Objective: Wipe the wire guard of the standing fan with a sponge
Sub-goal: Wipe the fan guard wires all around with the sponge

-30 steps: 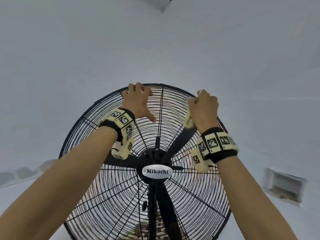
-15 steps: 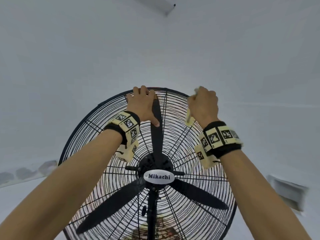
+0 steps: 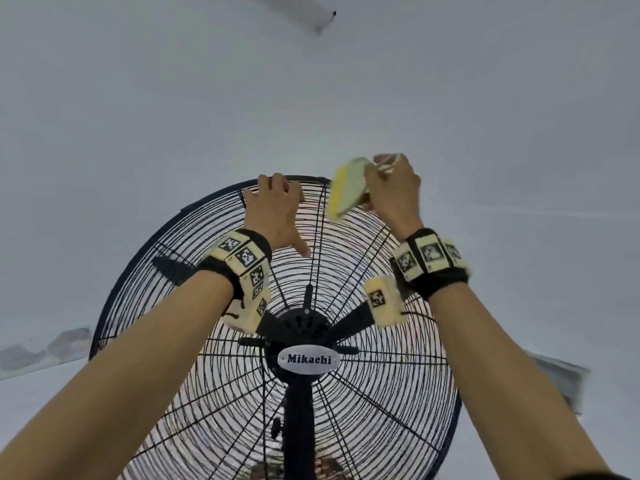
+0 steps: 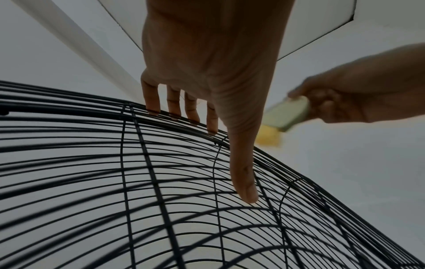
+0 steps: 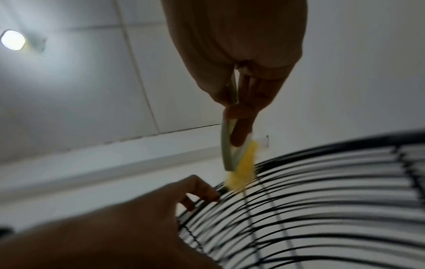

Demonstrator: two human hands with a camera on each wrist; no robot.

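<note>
Since half a second ago the right hand [image 3: 393, 192] has lifted off the upper part of the wire guard [image 3: 214, 382] and now sits above its top edge; the blades [image 3: 349, 322] behind the wires have turned to a new angle. The sponge [image 3: 346, 192] came up with the hand, motion-blurred.

Right hand: fingers and thumb pinched on one end of the sponge, yellow side toward the fan [image 3: 298, 403], greenish side outward. In the right wrist view the yellow free end hangs at the top rim wires, just beside the left fingertips [image 5: 207, 193]; whether it touches the wires can't be told through the blur.

Left hand [image 3: 277, 209]: fingers hooked over the guard's top rim, thumb [image 4: 245, 178] stretched down flat on the front wires, gripping it.

Guard stands upright, black, with an oval "Mikachi" badge [image 3: 309, 359] at its centre. White wall [image 3: 138, 116] behind. Marker bands on both wrists.
</note>
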